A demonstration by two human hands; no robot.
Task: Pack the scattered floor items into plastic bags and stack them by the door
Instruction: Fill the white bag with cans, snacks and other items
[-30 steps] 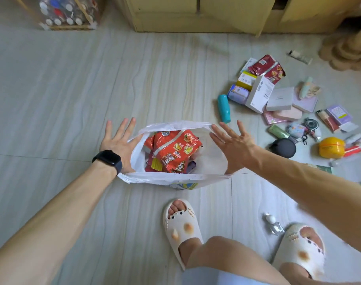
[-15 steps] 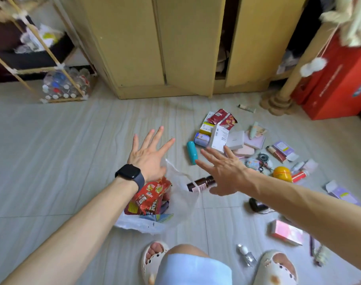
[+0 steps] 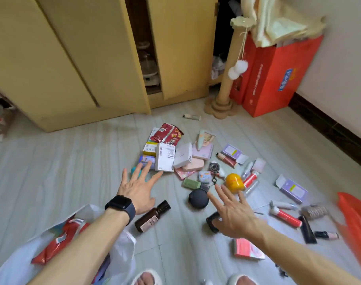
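Grey floor tiles are stretching out in front of a yellow cupboard, and lots of little things are lying all over them. A moment ago I was looking straight down, and my hands were sitting on each side of the white bag's open mouth. Now I am looking up, and both hands are leaving the bag and going out to the mess.

My left hand is reaching out with fingers spread wide and holding nothing. Its fingertips are getting close to a white box; I cannot tell if they are touching anything. My right hand is spread wide too and holding nothing, near a round black thing and a yellow ball.

The white bag is lying low under my left arm, with a red snack pack sticking out of it. A brown bottle is lying just beside it.

I think this means the snacks are packed and I am going for more things. Most of the job is still waiting, because the pile is big. No bag is standing by a door, and I am not seeing the door.
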